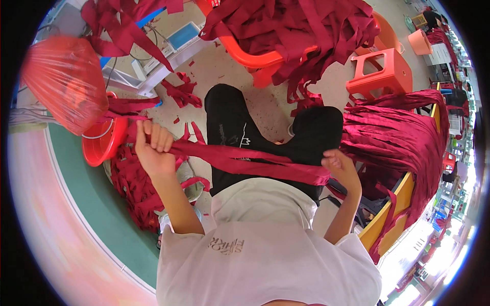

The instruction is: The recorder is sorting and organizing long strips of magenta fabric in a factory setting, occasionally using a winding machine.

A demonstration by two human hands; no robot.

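A long dark-red fabric strip stretches across my lap, doubled into two layers that part slightly toward the middle. My left hand is closed around its left end, fingers curled over the cloth. At the other end, my right hand has its fingers bent in against the strip, the fold of cloth lying beside the fingertips. Under the strip are my legs in black trousers.
An orange-red tub heaped with red strips stands ahead. Red stools are at the far right. Many strips hang over a yellow-edged rack on the right. At left are a red bag, a red bucket and a strip pile.
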